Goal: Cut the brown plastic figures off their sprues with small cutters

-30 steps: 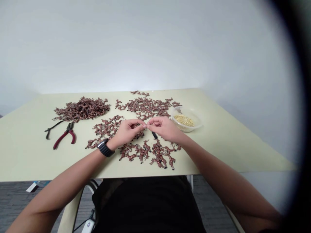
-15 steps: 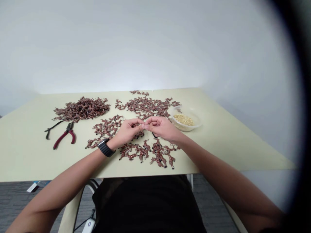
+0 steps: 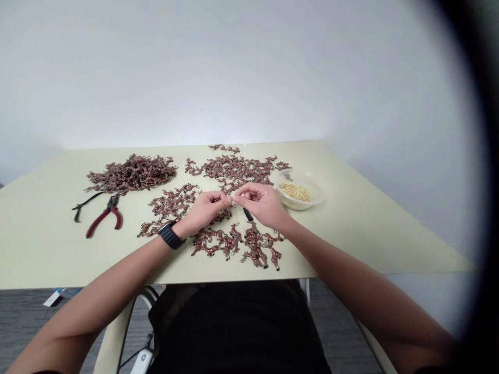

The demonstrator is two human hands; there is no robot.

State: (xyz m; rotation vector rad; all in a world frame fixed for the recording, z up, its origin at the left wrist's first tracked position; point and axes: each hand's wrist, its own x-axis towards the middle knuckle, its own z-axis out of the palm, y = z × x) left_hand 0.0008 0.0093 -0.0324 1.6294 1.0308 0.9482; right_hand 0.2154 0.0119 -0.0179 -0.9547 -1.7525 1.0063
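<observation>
Over the middle of the table, my left hand (image 3: 205, 212) and my right hand (image 3: 262, 205) meet at the fingertips. Thumb and forefinger are pinched together on each, and whatever they hold is too small to make out. Beneath and around them lie many small brown animal figures, antlered like reindeer, with one cluster (image 3: 257, 246) just in front of my hands and another (image 3: 175, 202) to the left. The end of a black tool (image 3: 248, 213) shows under my right hand. A clear plastic bowl (image 3: 317, 196) with small gold-coloured bits (image 3: 296, 192) stands right of my right hand.
A dense heap of brown figures (image 3: 132, 174) lies at the back left. Red-handled pliers (image 3: 109, 213) and a thin black tool (image 3: 80, 210) rest in front of it. More figures (image 3: 241, 169) spread behind my hands. A wall (image 3: 195, 78) rises behind the pale table (image 3: 362, 234).
My right hand has tilted and its fingers have spread a little, baring more of the black tool beneath. Both hands stay together at the fingertips in nearly the same place.
</observation>
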